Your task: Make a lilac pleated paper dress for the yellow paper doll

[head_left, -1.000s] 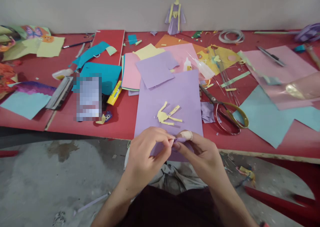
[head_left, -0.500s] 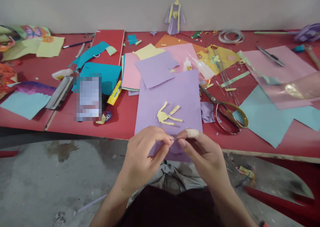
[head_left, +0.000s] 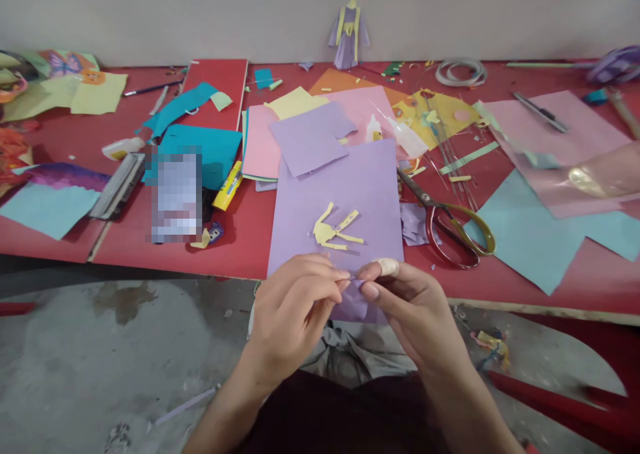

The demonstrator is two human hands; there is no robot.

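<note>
Between my fingertips is a small piece of purple paper point(head_left: 357, 283), mostly hidden by the fingers. My left hand point(head_left: 293, 304) pinches its left end between thumb and forefinger. Opposite, the thumb and forefinger of my right hand point(head_left: 415, 301) close on the other end; one finger wears a pale bandage. Beneath both hands lies a large purple sheet point(head_left: 335, 181), which reaches over the table's front edge. A pale yellow paper figure point(head_left: 326, 233) with thin limbs rests on the sheet just beyond my fingers. Scissors point(head_left: 445, 217) with large handles lie to the right.
The red table point(head_left: 240, 244) holds a yellow box cutter point(head_left: 229, 186), a blurred-out phone point(head_left: 177, 197), white glue bottles point(head_left: 410, 137), blue paper point(head_left: 535, 231) and purple scraps point(head_left: 415, 224). A purple-and-yellow paper doll point(head_left: 350, 34) leans against the wall.
My left fingers have curled and shifted slightly right, closer to my right fingertips. More of the purple piece shows at the right thumb. The paper figure and scissors have stayed put.
</note>
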